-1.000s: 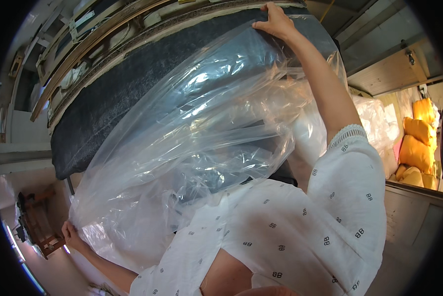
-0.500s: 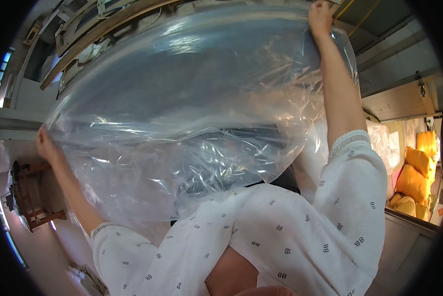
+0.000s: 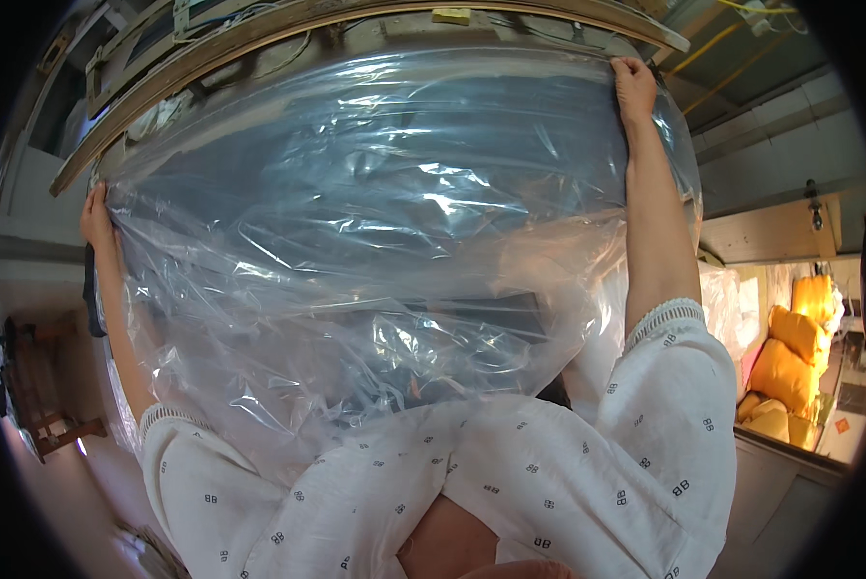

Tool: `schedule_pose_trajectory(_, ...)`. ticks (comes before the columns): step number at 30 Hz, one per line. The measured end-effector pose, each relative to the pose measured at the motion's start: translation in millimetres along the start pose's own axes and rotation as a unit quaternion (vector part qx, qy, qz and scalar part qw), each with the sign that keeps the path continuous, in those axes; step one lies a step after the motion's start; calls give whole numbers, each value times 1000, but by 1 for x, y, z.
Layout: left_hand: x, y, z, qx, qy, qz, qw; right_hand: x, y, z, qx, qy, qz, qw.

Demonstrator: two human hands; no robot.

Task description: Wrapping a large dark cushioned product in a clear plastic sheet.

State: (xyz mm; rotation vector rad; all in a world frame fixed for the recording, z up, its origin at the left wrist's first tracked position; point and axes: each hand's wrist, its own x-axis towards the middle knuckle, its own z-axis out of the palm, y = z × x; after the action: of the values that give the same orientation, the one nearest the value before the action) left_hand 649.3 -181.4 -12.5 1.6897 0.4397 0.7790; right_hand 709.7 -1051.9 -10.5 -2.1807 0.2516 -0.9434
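Observation:
A wide sheet of clear plastic film [image 3: 356, 222] is stretched between my two raised arms, wrinkled and shiny, its lower folds hanging against my white shirt. My left hand [image 3: 96, 217] pinches its far left corner. At the far right, my right hand [image 3: 635, 89] is closed on the other end of the same upper edge. Through the film a dark, flat surface shows; what it is I cannot make out. Whether the film is a single sheet or a bag is not plain.
A long wooden bar [image 3: 356, 24] runs across just beyond the film, with a small yellow block [image 3: 450, 15] by it. Yellow sacks [image 3: 785, 372] are piled behind an opening at right. A wooden frame or stool [image 3: 52, 396] stands at left.
My left hand has risen and moved slightly right with its corner of the film. My right hand has come down a little. The film's upper edge now lies below the wooden bar, pulled flatter.

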Motion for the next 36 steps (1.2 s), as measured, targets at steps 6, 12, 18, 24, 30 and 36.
schedule_pose_trajectory(6, -14, 16, 40, 76, 3, 46, 996, 0, 2, -15, -114, 79, 1, 990)
schedule_pose_trajectory(12, 28, -19, -15, 129, -2, 41, 991, 3, -3, -2, -106, 61, 4, 993)
schedule_pose_trajectory(18, 54, -39, -46, 18, 31, -46, 998, 8, 1, -3, -46, 73, 50, 995)
schedule_pose_trajectory(24, 61, -45, -25, -14, 19, -75, 997, 18, 18, -16, -70, 33, 69, 995)
schedule_pose_trajectory(30, 76, -59, -63, -37, 4, -77, 996, 4, -8, -2, -32, 80, 57, 995)
schedule_pose_trajectory(36, 42, -39, -41, 281, -22, 24, 959, -6, -30, 0, 0, 161, -66, 985)
